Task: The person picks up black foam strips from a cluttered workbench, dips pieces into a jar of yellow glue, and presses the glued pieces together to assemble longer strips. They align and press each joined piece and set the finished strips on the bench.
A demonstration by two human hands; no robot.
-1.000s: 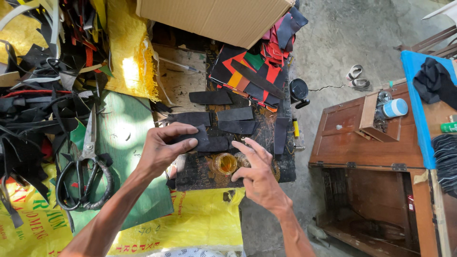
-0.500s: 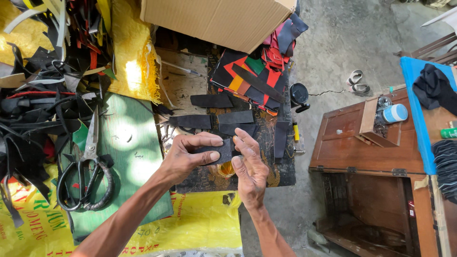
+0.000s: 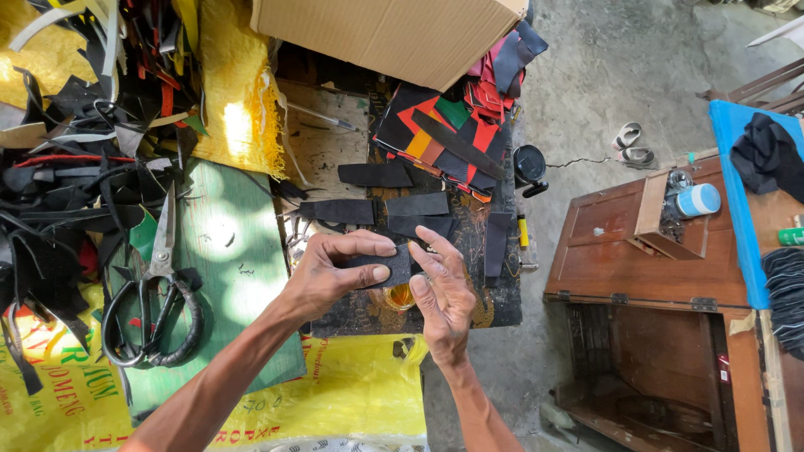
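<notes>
Scissors (image 3: 151,293) on green mat (image 3: 243,276) at left; my left hand (image 3: 331,276) pinches black leather piece (image 3: 392,268) over dark board (image 3: 469,251), my right hand (image 3: 444,289) open, fingertips against it; wooden cabinet (image 3: 670,276), concrete floor (image 3: 603,100) at right

A big plain brown cardboard box (image 3: 394,38) sits at the far edge of the bench, its corner overhanging the coloured scraps. Yellow woven sacks lie around the work area: one (image 3: 239,100) hangs crumpled just left of the box, another (image 3: 352,389) is spread flat at the near edge with faint red print. On the wooden cabinet to the right stands a small round tub (image 3: 697,201), blue with a white band.
</notes>
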